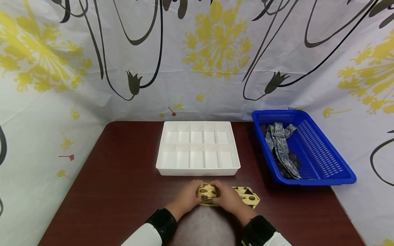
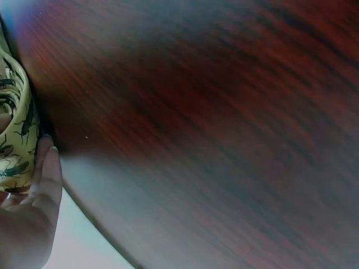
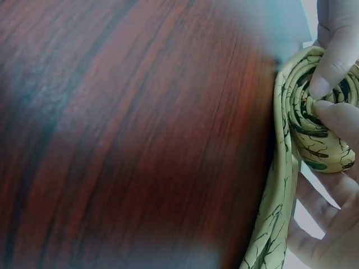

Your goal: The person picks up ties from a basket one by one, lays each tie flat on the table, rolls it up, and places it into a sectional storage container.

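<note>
At the desk's (image 1: 123,177) near edge, left hand (image 1: 187,198) and right hand (image 1: 229,200) both pinch a rolled yellow patterned tie (image 1: 207,193) — its loose tail lies flat rightward. White divided tray (image 1: 198,169) just behind; blue basket (image 1: 320,171) toward the right edge.

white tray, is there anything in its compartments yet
No, in the head view every compartment of the white tray shows bare, while both hands hold the rolled yellow tie on the table in front of it.

Bare desk (image 1: 117,177) left of the hands, white divided tray (image 1: 198,149) close ahead, blue basket (image 1: 307,150) blocking the right, patterned curtain walls (image 1: 46,102) around
</note>
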The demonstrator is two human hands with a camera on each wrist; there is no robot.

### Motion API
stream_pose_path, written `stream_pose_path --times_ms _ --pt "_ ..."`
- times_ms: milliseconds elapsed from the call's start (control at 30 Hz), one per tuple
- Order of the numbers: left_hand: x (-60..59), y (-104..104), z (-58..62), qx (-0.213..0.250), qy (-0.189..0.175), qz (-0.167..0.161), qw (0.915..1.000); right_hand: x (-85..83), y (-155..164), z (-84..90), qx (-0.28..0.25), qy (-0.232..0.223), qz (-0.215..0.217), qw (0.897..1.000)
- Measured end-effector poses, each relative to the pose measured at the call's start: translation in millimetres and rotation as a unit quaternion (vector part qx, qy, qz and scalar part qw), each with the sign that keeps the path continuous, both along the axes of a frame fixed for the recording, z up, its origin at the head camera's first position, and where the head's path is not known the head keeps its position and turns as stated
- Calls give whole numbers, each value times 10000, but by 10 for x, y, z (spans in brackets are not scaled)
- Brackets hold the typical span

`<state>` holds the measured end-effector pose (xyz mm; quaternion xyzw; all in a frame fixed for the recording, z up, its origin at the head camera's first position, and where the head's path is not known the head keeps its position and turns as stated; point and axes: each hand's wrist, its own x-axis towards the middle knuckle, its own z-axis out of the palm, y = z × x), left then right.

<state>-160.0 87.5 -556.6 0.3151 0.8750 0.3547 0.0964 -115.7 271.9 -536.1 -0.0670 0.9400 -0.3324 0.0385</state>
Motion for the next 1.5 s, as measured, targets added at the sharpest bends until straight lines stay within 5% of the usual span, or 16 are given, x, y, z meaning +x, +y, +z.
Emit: stream_pose_path --times_ms 233,567,667,833,967,1100,1300,1500 --pt "37 81 133 -755 471 100 9960 7 3 -7 205 30 -55 9998" --pt "110 220 301 -1946 642 384 9780 -23 -10 34 125 367 300 9988" --pt "106 209 271 -1713 570 332 9830 -23 -8 35 80 298 297 9991" --pt "56 124 146 -358 -232 -7 9991 -3 1 4 21 248 167 9996" --pt "18 60 44 636 -812 -180 9945 11 17 -46 -39 241 64 9997" --pt "12 34 2 761 -647 -196 9948 24 32 -73 -62 201 27 9998" --pt "56 92 128 -376 278 -203 9987 30 46 -61 223 278 39 9994" --pt "126 203 273 -1663 879 -45 9821 39 54 -50 700 440 43 9966"
